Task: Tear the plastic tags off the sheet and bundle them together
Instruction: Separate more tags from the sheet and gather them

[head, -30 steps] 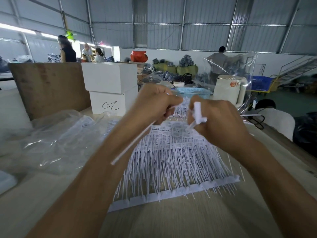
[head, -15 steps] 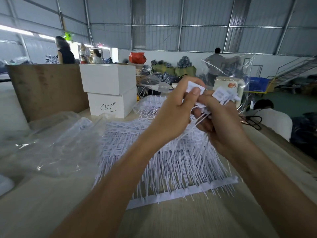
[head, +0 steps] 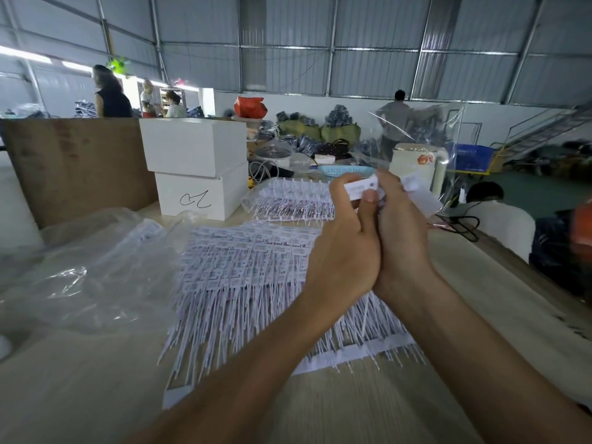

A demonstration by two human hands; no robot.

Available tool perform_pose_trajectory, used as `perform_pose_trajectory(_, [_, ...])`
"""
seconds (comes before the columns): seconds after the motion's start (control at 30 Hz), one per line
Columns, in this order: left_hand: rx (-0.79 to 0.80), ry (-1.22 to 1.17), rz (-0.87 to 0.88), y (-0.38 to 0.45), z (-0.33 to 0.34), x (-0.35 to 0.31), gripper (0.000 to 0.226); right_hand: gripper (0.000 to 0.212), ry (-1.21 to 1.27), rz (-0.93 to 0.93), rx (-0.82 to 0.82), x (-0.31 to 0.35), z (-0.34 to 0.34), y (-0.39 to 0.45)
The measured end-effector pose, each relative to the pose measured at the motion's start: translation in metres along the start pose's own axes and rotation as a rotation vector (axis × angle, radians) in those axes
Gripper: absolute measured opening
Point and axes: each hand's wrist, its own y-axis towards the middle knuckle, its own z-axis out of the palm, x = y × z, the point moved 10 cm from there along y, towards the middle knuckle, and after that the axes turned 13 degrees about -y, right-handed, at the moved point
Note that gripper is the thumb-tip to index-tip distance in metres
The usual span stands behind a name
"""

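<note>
A wide sheet of white plastic tags [head: 243, 277] lies flat on the wooden table [head: 400, 411], its long stems running toward a white strip at the near edge. Above its right part, my left hand [head: 344, 248] and my right hand [head: 403, 238] are pressed together. Both grip a small bundle of torn-off tags [head: 362, 187], whose white heads stick out above my fingers. More tag heads [head: 419, 193] show blurred past my right hand. Stems hang down below my palms.
Another tag sheet in plastic [head: 288, 200] lies further back. Crumpled clear bags [head: 80, 267] cover the table's left. Two stacked white boxes [head: 195, 168] and a brown board [head: 77, 165] stand behind. A blue basket [head: 346, 170] and people are beyond.
My hands have dropped lower and closed tight against each other around the bundle. One second ago they were apart, pulling a tag off the sheet.
</note>
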Motion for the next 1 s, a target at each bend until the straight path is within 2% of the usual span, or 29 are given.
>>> perform_pose_trajectory(0.2, [0.019,-0.051,-0.121,0.005,0.005,0.017,0.016,0.019,-0.175,-0.051,-0.015,0.005,-0.001,0.003])
perform_pose_trajectory(0.3, [0.002,-0.043,-0.209,0.005,0.002,0.029,0.004,0.027,-0.281,-0.022,0.019,-0.002,0.002,0.008])
perform_pose_trajectory(0.37, [-0.023,-0.056,-0.224,0.005,0.002,0.034,0.019,0.037,-0.344,-0.022,0.065,-0.004,0.006,0.012])
perform_pose_trajectory(0.47, [-0.048,-0.041,-0.206,0.007,-0.004,0.033,0.009,0.047,-0.436,-0.018,0.099,-0.001,0.005,0.017])
perform_pose_trajectory(0.57, [-0.055,-0.125,-0.234,0.010,-0.007,0.036,0.037,0.045,-0.448,-0.028,0.152,-0.001,0.010,0.020])
perform_pose_trajectory(0.67, [-0.067,-0.072,-0.283,0.008,-0.008,0.042,0.050,0.042,-0.375,-0.014,0.125,-0.012,0.011,0.018])
perform_pose_trajectory(0.8, [-0.063,0.044,-0.274,0.004,-0.010,0.041,0.056,0.039,-0.467,-0.115,0.040,-0.011,0.007,0.015])
perform_pose_trajectory(0.87, [-0.080,-0.002,-0.322,0.005,-0.010,0.045,0.059,0.038,-0.522,-0.137,0.019,-0.009,0.005,0.017])
perform_pose_trajectory(1.0, [-0.139,-0.264,-0.448,-0.003,-0.009,0.056,0.051,0.042,-0.597,-0.046,0.050,-0.022,0.006,0.020])
